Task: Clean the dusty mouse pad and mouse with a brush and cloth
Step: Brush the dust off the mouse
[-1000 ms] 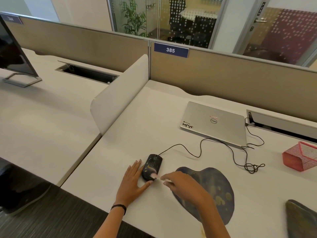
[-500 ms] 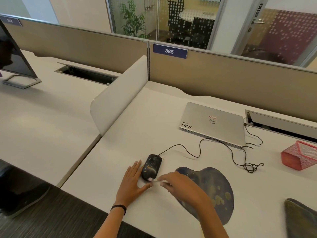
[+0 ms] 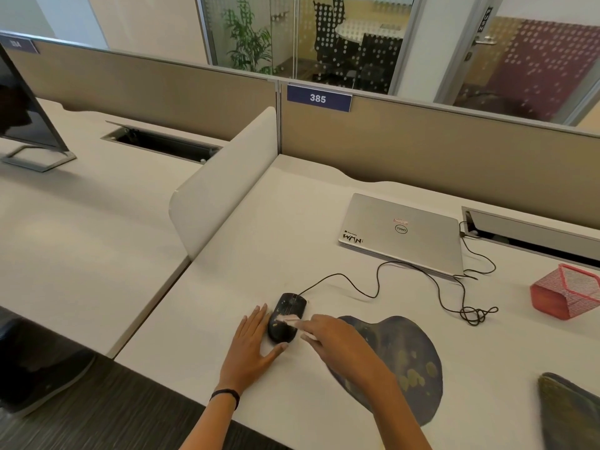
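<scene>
Nearest the camera, a dark striped carpet (image 3: pixel 97 417) is seen under the edge of a plain white desk top (image 3: pixel 308 206). A dark blue blob-shaped mouse pad (image 3: pixel 409 362) with yellowish spots is laid flat on it, partly covered by the right forearm. A dark olive shape (image 3: pixel 568 414) is cut off at 4 o'clock; what it is can't be told.

The left hand (image 3: pixel 250 345) is laid pretty much flat on the desk, fingers straight, thumb spread against the near end of a black wired computer mouse (image 3: pixel 289 311). A small pale brush (image 3: pixel 292 318) is pinched in the right hand (image 3: pixel 331 336), its bristles set on the mouse's back.

The mouse is found at 1 o'clock from the left hand and 10 o'clock from the right, just off the pad's edge.

Further back, a thin black cable (image 3: pixel 422 277) is looped toward a closed silver laptop (image 3: pixel 402 235), and a red mesh holder (image 3: pixel 565 290) is parked at 3 o'clock. A curved white divider panel (image 3: pixel 220 190) and a beige partition wall (image 3: pixel 422 164) tagged 385 are seen behind, then glass office walls.
</scene>
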